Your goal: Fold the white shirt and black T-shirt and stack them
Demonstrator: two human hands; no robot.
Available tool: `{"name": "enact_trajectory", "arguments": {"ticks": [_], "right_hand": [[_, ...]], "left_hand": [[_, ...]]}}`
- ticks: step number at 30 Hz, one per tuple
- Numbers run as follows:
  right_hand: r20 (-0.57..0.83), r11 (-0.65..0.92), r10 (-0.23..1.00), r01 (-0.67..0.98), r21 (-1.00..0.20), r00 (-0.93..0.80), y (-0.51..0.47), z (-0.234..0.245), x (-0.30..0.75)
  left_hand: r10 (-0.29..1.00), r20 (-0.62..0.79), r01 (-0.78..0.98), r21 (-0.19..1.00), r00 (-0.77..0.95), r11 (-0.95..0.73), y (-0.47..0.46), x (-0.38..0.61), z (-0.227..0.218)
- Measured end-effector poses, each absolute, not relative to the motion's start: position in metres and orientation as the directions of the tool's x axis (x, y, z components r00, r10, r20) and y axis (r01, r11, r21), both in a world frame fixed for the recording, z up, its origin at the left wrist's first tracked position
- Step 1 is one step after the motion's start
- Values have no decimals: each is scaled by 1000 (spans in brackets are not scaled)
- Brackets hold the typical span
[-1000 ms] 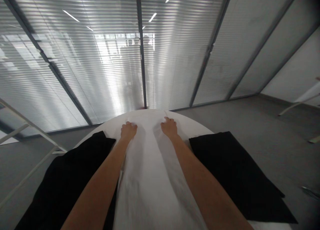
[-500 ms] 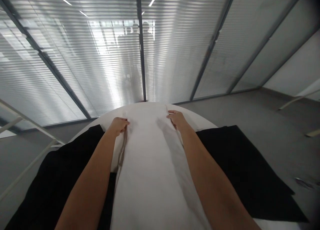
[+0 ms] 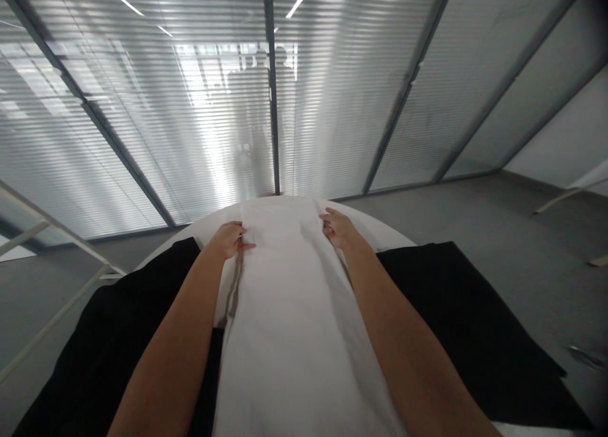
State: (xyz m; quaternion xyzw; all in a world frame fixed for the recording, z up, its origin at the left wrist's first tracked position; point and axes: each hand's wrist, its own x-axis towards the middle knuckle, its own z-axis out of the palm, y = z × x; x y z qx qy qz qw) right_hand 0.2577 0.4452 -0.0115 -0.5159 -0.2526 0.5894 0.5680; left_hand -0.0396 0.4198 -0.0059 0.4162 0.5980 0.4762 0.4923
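- Round white table (image 3: 380, 231), black cloth (image 3: 118, 335) on its left, another black cloth (image 3: 465, 323) on its right.
- White cloth (image 3: 285, 310) lies down the middle as a long strip, now narrower, with its far end squared.
- My left hand (image 3: 228, 239) and right hand (image 3: 338, 229) have moved off the top to the side edges, and each pinches its edge.

The white cloth (image 3: 294, 323) runs off the bottom edge (the black cloth (image 3: 475, 335) beside it too).
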Motion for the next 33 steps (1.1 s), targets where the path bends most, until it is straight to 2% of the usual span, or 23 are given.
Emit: {"name": "enact_trajectory", "arguments": {"ticks": [5, 9, 11, 14, 16, 18, 20, 23, 26, 29, 33], "right_hand": [[-364, -277, 923, -438, -855, 127, 444, -7, 252], [-373, -289, 923, -477, -830, 90, 438, 7, 254], [-289, -226, 956, -514, -828, 45, 431, 21, 258], [-54, -47, 999, -541, -840, -3, 420, 44, 264], [32, 26, 999, -538, -842, -2, 415, 54, 266], [5, 3, 1000, -550, -835, -2, 414, 56, 266], [-119, -120, 992, -544, -830, -37, 416, 51, 265], [-371, -374, 924, -438, -817, -96, 421, 36, 265], [-468, -457, 883, -270, -848, -25, 425, 23, 267], [-432, -421, 901, -160, -893, 38, 426, 15, 269], [-173, -170, 963, -35, -985, 206, 427, 12, 264]], "left_hand": [[943, -301, -117, 951, -138, 287, 415, -33, 2], [932, -360, -238, 908, -30, 344, 408, -34, 14], [948, -316, -271, 909, 47, 317, 404, -35, 25], [986, -128, -287, 946, 105, 153, 397, -36, 43], [995, -30, -287, 956, 93, 56, 394, -36, 53], [998, -12, -263, 964, 57, 27, 393, -36, 56], [999, -44, -222, 974, 27, 49, 395, -35, 53], [996, -90, -182, 979, 12, 91, 398, -32, 45], [997, -75, -187, 979, 24, 78, 398, -31, 44], [998, -16, -209, 977, 60, 28, 395, -30, 50], [996, 15, -224, 975, 86, 4, 392, -29, 51]]}}
